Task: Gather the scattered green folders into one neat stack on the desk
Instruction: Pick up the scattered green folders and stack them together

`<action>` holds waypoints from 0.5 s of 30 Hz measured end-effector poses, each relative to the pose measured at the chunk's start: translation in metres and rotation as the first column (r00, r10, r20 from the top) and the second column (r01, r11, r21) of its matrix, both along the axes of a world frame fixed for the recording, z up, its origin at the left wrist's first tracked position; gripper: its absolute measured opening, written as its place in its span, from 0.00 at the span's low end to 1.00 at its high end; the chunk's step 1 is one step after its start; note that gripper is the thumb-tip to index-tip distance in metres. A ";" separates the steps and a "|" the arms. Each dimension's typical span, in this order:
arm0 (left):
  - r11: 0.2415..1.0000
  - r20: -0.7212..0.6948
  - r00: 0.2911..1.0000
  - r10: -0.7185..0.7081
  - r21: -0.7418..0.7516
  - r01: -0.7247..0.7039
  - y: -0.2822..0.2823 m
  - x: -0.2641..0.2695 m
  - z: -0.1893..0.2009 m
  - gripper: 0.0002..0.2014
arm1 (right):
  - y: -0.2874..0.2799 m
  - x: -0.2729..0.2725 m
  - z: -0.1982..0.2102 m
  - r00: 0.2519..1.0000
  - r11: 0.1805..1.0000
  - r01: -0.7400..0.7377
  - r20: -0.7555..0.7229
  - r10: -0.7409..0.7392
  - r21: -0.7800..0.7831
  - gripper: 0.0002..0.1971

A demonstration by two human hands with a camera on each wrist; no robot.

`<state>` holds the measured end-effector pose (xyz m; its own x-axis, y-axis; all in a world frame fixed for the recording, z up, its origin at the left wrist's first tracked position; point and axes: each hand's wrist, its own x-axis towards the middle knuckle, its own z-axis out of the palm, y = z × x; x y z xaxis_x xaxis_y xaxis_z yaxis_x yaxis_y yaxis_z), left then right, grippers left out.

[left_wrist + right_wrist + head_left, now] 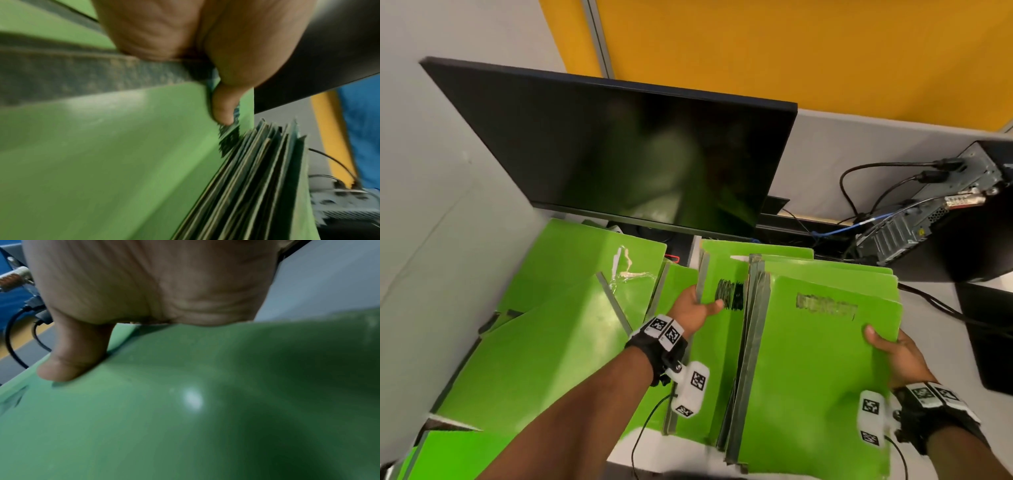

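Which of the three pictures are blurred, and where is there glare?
Head view: mostly sharp, edges bent by the wide lens, dim reflection in the monitor. Left wrist view: motion blur over the folders and left hand. Right wrist view: soft focus, a white glare spot on the top folder under the right hand.

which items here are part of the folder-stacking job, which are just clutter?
Job:
- left hand gripping scribbled folder
- right hand holding folder stack
- loose folders on the left

Clutter:
- monitor
- computer box
- cables
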<state>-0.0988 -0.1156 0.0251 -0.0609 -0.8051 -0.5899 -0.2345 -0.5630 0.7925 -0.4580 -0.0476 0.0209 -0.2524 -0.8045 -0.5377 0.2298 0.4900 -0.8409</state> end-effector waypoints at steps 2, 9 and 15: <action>0.993 -0.036 0.997 0.069 -0.090 -0.072 0.010 0.025 0.014 0.08 | -0.003 0.006 0.002 1.000 1.000 0.002 0.003 -0.002 -0.007 0.19; 0.890 -0.096 0.946 0.310 -0.321 -0.324 0.020 0.167 0.054 0.15 | -0.006 0.044 0.013 0.999 0.998 0.019 0.026 -0.018 -0.053 0.09; 0.857 -0.201 0.909 0.366 -0.307 -0.413 0.020 0.236 0.087 0.17 | -0.007 0.064 0.007 1.000 1.000 -0.004 0.013 0.005 -0.012 0.47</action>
